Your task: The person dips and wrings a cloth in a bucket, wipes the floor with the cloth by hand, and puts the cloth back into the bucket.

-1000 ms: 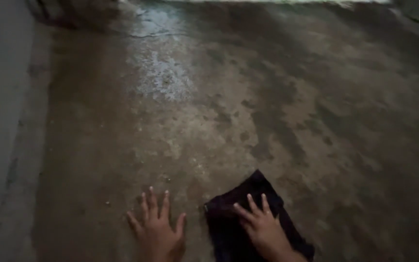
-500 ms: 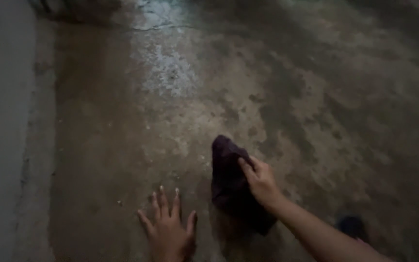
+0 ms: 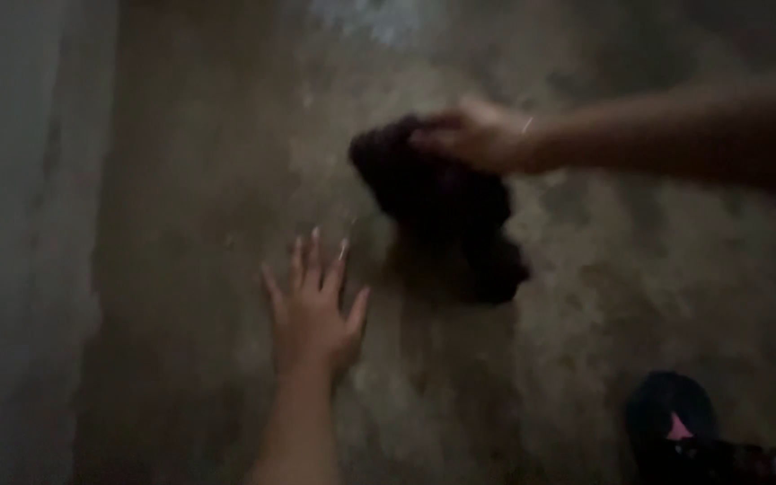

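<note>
A wet, blotched concrete floor (image 3: 630, 269) is seen over almost the whole view. At the left edge it is closed by a grey wall (image 3: 11, 224), which runs from near to far. A wide part of the floor is left bare to the right of the hands and beyond them.

A dark cloth (image 3: 442, 202) is pressed on the floor, near the middle of the view and a little to the far side. It is bunched, and its lower end trails toward the near side.

The right hand (image 3: 478, 135) is reached across from the right with the arm stretched out. Its fingers (image 3: 437, 135) are clenched on the top of the cloth.

The left hand (image 3: 312, 310) is laid flat on the floor, just beside the cloth and apart from it. Its fingers (image 3: 316, 256) are released and spread, and they point away from the person.

A dark foot (image 3: 671, 418) is seen at the bottom right corner, well apart from the cloth.
</note>
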